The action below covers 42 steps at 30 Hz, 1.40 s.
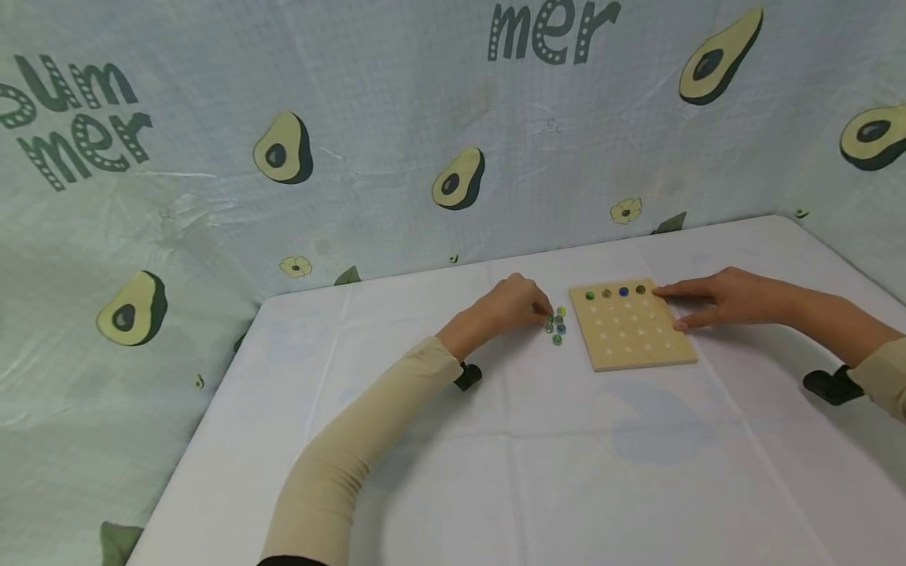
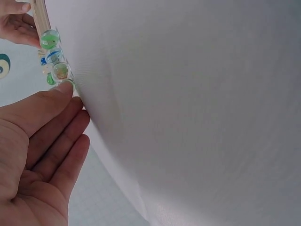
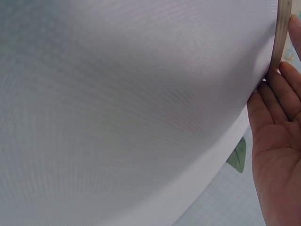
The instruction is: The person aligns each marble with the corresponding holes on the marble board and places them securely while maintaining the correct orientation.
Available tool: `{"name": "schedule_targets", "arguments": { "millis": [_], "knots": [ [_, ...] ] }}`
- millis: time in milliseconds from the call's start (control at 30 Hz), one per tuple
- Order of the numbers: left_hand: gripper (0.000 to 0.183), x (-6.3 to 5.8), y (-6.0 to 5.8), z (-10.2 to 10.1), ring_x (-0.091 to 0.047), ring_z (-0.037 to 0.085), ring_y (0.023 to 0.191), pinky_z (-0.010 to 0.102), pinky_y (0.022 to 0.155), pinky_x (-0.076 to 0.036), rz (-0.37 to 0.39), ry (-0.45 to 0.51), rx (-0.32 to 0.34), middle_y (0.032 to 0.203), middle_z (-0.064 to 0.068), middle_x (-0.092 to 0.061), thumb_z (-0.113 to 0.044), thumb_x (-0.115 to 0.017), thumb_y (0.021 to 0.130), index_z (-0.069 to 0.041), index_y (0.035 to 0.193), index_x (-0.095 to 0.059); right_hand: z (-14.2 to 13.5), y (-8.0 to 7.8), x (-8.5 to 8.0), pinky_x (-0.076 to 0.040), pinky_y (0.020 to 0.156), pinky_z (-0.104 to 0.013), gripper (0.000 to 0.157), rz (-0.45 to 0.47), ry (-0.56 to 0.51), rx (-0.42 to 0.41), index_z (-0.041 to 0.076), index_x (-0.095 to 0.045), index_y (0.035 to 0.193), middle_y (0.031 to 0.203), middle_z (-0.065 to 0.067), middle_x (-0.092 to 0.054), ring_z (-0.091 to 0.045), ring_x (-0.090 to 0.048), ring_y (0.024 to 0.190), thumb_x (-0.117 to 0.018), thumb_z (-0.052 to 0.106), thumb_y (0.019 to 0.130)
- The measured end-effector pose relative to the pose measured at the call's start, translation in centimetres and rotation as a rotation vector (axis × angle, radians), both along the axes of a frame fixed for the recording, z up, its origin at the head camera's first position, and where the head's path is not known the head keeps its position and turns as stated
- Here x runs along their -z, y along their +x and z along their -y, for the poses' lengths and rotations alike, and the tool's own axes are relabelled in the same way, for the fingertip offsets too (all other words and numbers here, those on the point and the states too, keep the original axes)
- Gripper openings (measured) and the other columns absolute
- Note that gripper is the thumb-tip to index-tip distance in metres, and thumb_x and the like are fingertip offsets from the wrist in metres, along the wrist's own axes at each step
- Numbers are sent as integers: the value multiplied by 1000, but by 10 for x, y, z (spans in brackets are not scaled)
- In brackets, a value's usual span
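Observation:
A square wooden board (image 1: 630, 346) with rows of round hollows lies on the table. Several coloured glass marbles (image 1: 624, 292) sit in its far row. Just left of the board is a small cluster of loose glass marbles (image 1: 557, 339). My left hand (image 1: 511, 305) is at the cluster's left side, and its thumb and fingertips pinch a greenish marble (image 2: 70, 84), mostly hidden by the thumb. My right hand (image 1: 729, 299) rests at the board's right edge, fingers extended. In the right wrist view its fingertips touch the board's side (image 3: 281, 35), with the thumb above.
A white cloth (image 1: 439, 472) covers the table. Behind it hangs a pale sheet (image 1: 368, 157) printed with avocados and lettering. A dark wrist-worn device (image 1: 469, 376) shows under the left wrist, and another (image 1: 834, 386) by the right sleeve.

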<state>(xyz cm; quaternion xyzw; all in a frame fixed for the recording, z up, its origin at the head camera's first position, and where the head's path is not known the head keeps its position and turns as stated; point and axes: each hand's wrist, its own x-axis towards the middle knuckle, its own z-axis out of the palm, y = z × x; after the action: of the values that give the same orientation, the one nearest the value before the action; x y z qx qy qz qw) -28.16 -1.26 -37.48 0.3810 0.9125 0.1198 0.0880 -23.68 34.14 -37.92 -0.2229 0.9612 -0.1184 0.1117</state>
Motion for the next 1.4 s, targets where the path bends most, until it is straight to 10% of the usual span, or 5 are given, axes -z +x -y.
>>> {"name": "schedule_targets", "arguments": {
  "millis": [1400],
  "knots": [
    [23,-25,13,-5,-68,12,111,18,90,-52,-82,106,9,117,1,-75,-15,-74,95,-10,117,-78,0,2,0,-49,95,-58,70,-8,5,-12,13,-56,147,146,-24,-53,-43,-56,126,-73,51,90]
  ]
}}
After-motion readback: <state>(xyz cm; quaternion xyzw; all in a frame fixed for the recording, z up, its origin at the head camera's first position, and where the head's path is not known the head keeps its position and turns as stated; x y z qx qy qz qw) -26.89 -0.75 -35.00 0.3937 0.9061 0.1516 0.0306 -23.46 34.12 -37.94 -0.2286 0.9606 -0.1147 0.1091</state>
